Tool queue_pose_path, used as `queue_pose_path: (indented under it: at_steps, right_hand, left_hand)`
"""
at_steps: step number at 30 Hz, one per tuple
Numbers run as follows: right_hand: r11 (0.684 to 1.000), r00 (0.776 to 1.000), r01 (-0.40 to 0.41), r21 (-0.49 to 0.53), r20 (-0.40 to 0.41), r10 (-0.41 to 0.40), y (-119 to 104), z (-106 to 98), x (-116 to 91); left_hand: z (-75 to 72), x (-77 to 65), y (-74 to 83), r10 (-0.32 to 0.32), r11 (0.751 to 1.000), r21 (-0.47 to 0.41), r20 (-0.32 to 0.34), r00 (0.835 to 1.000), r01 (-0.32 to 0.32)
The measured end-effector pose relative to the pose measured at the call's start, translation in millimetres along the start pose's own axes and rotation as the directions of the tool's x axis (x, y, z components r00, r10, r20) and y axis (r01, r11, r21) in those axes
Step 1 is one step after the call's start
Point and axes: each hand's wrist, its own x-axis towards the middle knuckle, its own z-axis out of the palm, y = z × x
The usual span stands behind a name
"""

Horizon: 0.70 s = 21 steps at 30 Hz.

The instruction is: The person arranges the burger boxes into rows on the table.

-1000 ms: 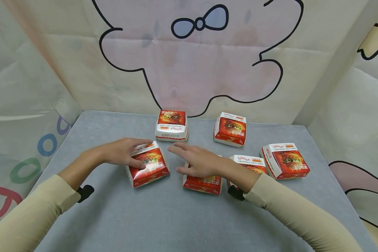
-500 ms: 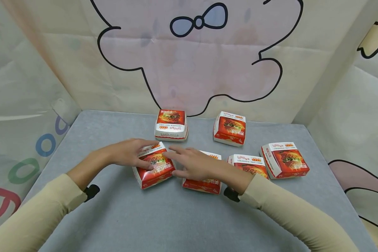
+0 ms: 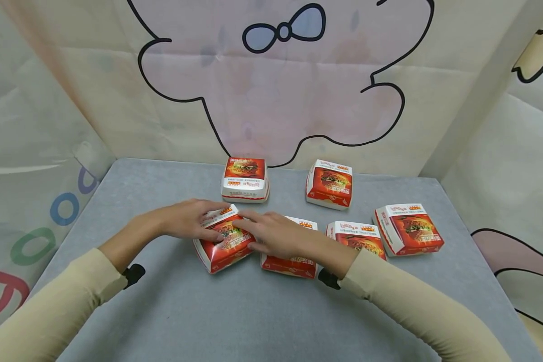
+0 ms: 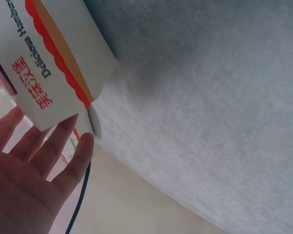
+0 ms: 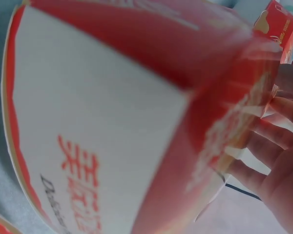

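Note:
My left hand (image 3: 187,220) grips a red and white burger box (image 3: 230,246) at its left side, thumb over the printed top and other fingers toward the far edge. In the left wrist view the box (image 4: 34,58) stands tilted, its white side against the fingers. My right hand (image 3: 276,235) reaches over a second burger box (image 3: 289,266), fingers extended, fingertips overlapping the right edge of the first box. That second box (image 5: 102,112) looms large and blurred in the right wrist view, the right hand (image 5: 278,151) beyond its top.
Two burger boxes stand at the back, one left (image 3: 244,176) and one right (image 3: 329,186). Another pair sits close together at the right, the nearer box (image 3: 357,235) beside the outer one (image 3: 416,229). A cartoon-printed cloth wall (image 3: 262,100) rises behind the grey table (image 3: 199,322).
My left hand has shifted the first box rightward, close up to the second box, and turned it slightly. My right fingers have come to overlap its right edge.

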Motion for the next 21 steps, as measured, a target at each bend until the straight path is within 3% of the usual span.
queue_pose_path:
  at_steps: [4,11,15,21]
  right_hand:
    - [1.000,1.000,0.009,-0.004,-0.006,-0.009,2.8,-0.2,1.0]
    - [0.999,0.999,0.037,0.007,-0.028,-0.037,6.5,-2.2,1.7]
    - [0.999,0.999,0.034,0.033,-0.020,-0.033,7.9,-1.3,2.5]
    - [0.999,1.000,0.024,0.045,-0.012,-0.023,8.8,0.3,3.8]
  left_hand:
    - [-1.7,-0.4,-1.1,0.006,1.000,0.005,-0.011,1.000,-0.006]
    - [-0.4,1.9,2.2,0.079,0.997,0.030,-0.088,0.993,-0.077]
    - [0.6,5.0,4.3,0.117,0.993,0.027,-0.086,0.989,-0.115]
    - [0.8,6.3,4.3,0.113,0.993,0.027,-0.069,0.991,-0.111]
